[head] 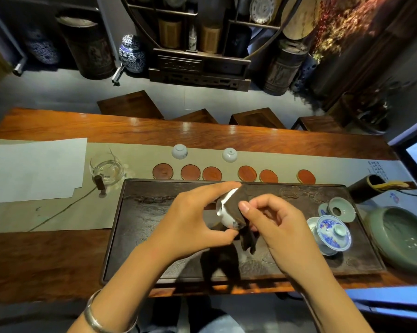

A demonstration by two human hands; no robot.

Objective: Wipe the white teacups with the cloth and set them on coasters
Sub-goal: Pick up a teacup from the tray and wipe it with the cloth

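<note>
Wiping is the step in hand: the left hand [190, 219] pinches a white teacup [223, 216] above the dark tray [135, 227], while the right hand [272, 227] fingers clamp the dark cloth [236, 203] against it. Next, the cup likely needs turning, then setting on a coaster [211, 174]. Two cups [179, 151] wait upside down beyond the coasters.

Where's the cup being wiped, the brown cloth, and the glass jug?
teacup [223, 218], head view, white side wall.
cloth [231, 200], head view, fold draped over the cup.
glass jug [106, 168], head view, clear body.
</note>
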